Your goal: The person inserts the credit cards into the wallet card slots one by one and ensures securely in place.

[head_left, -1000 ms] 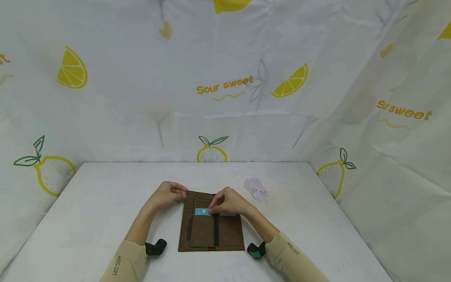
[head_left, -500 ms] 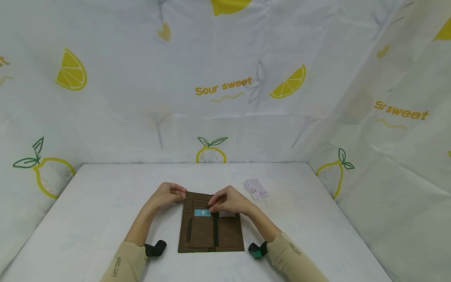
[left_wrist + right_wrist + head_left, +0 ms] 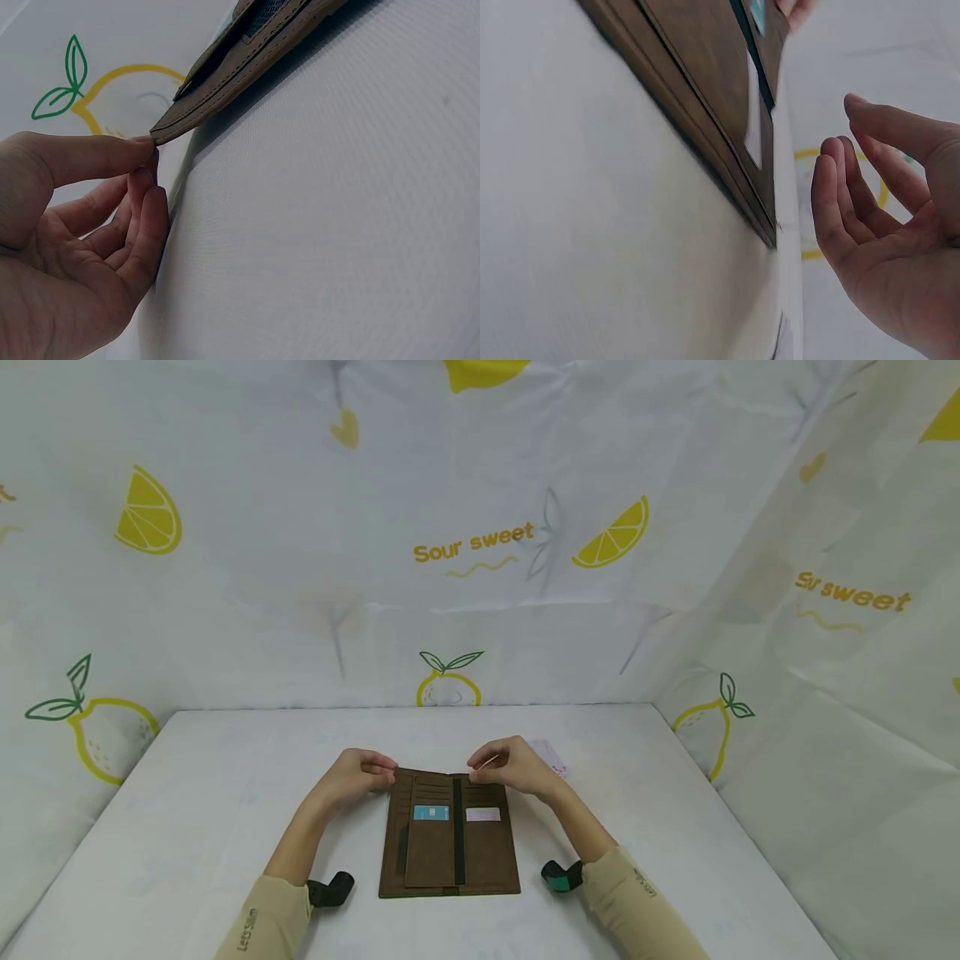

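Note:
A brown wallet [image 3: 491, 856] lies unfolded on the table, a dark strip running down its middle. From its left side a blue card [image 3: 431, 812] sticks out of a slot; a pale pinkish card [image 3: 483, 815] does the same on the right. My left hand [image 3: 358, 774] pinches the wallet's far left corner between thumb and fingers, as the left wrist view confirms. Over the wallet's far right corner hovers my right hand [image 3: 516, 766], fingers loosely bent, holding nothing in the right wrist view. Behind it, pale printed cards [image 3: 551, 755] are partly hidden.
The white table [image 3: 225, 810] ends at a white cloth backdrop [image 3: 300, 527] printed with lemons, with another cloth side at the right. Black devices [image 3: 332, 888] are worn at both wrists, close to the tabletop.
My right hand has left the blue card and moved right and away from me, now covering part of the loose cards. My left hand stays at the wallet's corner.

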Tool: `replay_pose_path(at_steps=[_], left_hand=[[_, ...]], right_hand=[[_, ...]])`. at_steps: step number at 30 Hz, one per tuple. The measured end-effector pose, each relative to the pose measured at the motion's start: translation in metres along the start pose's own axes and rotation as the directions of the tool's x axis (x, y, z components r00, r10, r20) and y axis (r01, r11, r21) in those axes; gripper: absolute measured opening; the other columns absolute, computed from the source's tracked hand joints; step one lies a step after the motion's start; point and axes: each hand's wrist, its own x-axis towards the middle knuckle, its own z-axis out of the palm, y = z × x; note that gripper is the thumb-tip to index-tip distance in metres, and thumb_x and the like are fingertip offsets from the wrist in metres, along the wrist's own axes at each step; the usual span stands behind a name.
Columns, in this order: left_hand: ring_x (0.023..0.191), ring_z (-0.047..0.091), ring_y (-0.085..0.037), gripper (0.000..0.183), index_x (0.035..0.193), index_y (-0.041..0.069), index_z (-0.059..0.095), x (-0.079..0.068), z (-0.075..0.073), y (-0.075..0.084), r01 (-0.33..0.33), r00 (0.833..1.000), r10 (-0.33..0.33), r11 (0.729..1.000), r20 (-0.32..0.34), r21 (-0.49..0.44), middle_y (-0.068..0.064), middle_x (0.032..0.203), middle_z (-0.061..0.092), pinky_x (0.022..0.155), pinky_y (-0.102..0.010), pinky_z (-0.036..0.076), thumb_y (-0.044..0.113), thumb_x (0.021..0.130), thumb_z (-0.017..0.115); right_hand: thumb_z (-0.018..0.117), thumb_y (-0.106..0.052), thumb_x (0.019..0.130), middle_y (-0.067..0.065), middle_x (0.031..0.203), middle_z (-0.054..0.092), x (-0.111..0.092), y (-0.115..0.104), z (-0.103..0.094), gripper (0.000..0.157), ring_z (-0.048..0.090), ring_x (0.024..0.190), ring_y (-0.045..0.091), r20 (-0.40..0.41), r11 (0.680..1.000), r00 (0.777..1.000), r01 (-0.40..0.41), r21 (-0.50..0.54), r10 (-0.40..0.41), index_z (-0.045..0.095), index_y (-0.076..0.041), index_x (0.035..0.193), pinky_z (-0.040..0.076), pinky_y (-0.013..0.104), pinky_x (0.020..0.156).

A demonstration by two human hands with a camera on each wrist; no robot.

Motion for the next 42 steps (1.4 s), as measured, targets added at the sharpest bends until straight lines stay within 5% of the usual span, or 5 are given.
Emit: replay_pose_path(at_steps=[8,16,30,36,42], left_hand=[[0.088,0.068,-0.012,0.026,0.121,-0.008,0.072,0.0,-0.001,0.0,0.0,1.0,0.0,1.0,0.005,-0.007,-0.011,0.1,0.077,0.077,-0.028,0.055,0.006,0.1,0.073],[0.089,0.068,-0.01,0.028,0.123,-0.008,0.072,0.0,-0.003,-0.003,0.004,1.0,-0.004,1.0,0.009,-0.016,-0.013,0.105,0.078,0.078,-0.026,0.055,0.006,0.099,0.075],[0.09,0.071,-0.008,0.03,0.124,-0.006,0.073,0.003,-0.003,-0.007,0.007,1.0,-0.006,0.999,0.019,-0.05,-0.01,0.107,0.08,0.081,-0.024,0.057,0.005,0.097,0.078],[0.09,0.071,-0.007,0.031,0.126,-0.006,0.072,0.004,-0.004,-0.007,0.003,1.0,-0.001,0.998,0.03,-0.066,-0.007,0.106,0.08,0.08,-0.022,0.057,0.004,0.097,0.077],[0.09,0.071,-0.006,0.031,0.125,-0.006,0.072,0.004,-0.005,-0.008,0.0,0.999,0.003,0.997,0.032,-0.073,-0.006,0.105,0.08,0.081,-0.022,0.057,0.004,0.097,0.078]], right_hand=[[0.082,-0.015,0.097,0.02,0.119,0.078,-0.008,0.017,-0.041,0.035,0.075,0.098,0.014,-0.223,0.996,0.97,-0.088,0.024,0.092,0.073,0.006,0.124,0.061,0.03,0.088],[0.08,-0.014,0.099,0.029,0.129,0.074,-0.013,0.038,-0.061,0.039,0.076,0.114,0.036,-0.323,0.988,0.938,-0.148,-0.037,0.128,0.07,0.008,0.13,0.063,0.041,0.096],[0.082,-0.011,0.096,0.031,0.136,0.07,-0.015,0.058,-0.073,0.046,0.069,0.127,0.047,-0.356,0.957,0.902,-0.284,-0.057,0.246,0.067,0.008,0.135,0.062,0.043,0.098],[0.082,-0.01,0.095,0.029,0.132,0.071,-0.015,0.063,-0.073,0.045,0.07,0.125,0.044,-0.362,0.942,0.89,-0.327,-0.078,0.279,0.069,0.007,0.134,0.058,0.048,0.105],[0.085,-0.011,0.092,0.027,0.128,0.073,-0.012,0.064,-0.072,0.047,0.072,0.114,0.037,-0.355,0.927,0.887,-0.356,-0.122,0.294,0.069,0.009,0.132,0.059,0.041,0.097]])
